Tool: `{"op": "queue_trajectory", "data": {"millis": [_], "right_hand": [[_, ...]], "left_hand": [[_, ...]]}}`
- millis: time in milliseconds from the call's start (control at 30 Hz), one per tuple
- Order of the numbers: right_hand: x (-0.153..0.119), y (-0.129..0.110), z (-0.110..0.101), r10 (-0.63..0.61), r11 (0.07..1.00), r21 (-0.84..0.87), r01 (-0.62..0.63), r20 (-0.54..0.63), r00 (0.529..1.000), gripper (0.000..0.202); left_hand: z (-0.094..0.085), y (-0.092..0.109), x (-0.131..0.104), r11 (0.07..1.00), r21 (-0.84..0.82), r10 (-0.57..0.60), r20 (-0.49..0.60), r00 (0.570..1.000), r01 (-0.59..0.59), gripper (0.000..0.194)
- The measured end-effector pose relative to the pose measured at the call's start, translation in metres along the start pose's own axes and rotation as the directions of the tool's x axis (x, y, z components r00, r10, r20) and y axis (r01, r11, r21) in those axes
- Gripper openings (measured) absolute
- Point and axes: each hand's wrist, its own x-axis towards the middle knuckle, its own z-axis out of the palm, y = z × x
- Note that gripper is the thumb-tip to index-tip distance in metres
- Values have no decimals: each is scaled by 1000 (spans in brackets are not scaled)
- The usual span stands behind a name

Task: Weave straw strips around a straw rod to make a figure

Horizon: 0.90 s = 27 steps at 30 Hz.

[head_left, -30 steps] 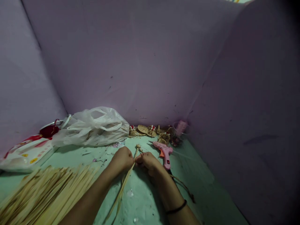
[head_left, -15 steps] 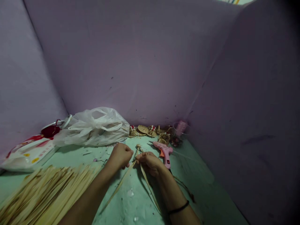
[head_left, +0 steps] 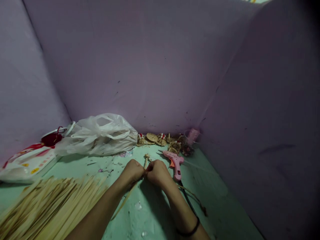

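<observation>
A thin straw braid (head_left: 146, 161) with a knotted top end rises between my hands above the green table. My left hand (head_left: 134, 170) is closed at its lower part, and one loose strand (head_left: 124, 202) trails from beneath it toward the lower left. Right beside it, my right hand (head_left: 157, 172) is also closed on the braid, knuckles up, its fingertips meeting those of my left hand. Both sets of fingertips are partly hidden. A pink glue gun (head_left: 175, 162) lies just right of my right hand.
Many flat straw strips (head_left: 52, 206) cover the left front of the green table (head_left: 150, 220). Behind are a white plastic bag (head_left: 100, 135), a red-and-white package (head_left: 32, 163), small woven pieces (head_left: 152, 137) and a pink roll (head_left: 193, 136). A black cord (head_left: 187, 198) runs frontward.
Both hands have come together at the braid, my left hand moving right onto it. My right hand has turned knuckles up, and the strand below it is no longer visible.
</observation>
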Motion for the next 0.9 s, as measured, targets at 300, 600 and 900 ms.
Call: {"op": "queue_trajectory", "data": {"millis": [300, 600, 900], "right_hand": [[-17, -25, -14, -84, 970, -227, 82, 2, 996, 14], [0, -1, -17, 104, 989, 100, -105, 20, 994, 20], [2, -5, 2, 153, 815, 496, -298, 312, 938, 18]], "left_hand": [[-6, 2, -3, 987, -143, -56, 121, 991, 74, 15], [-16, -14, 11, 966, -256, 101, 295, 950, -23, 10], [-16, -4, 3, 989, -85, 138, 238, 961, -120, 5]]}}
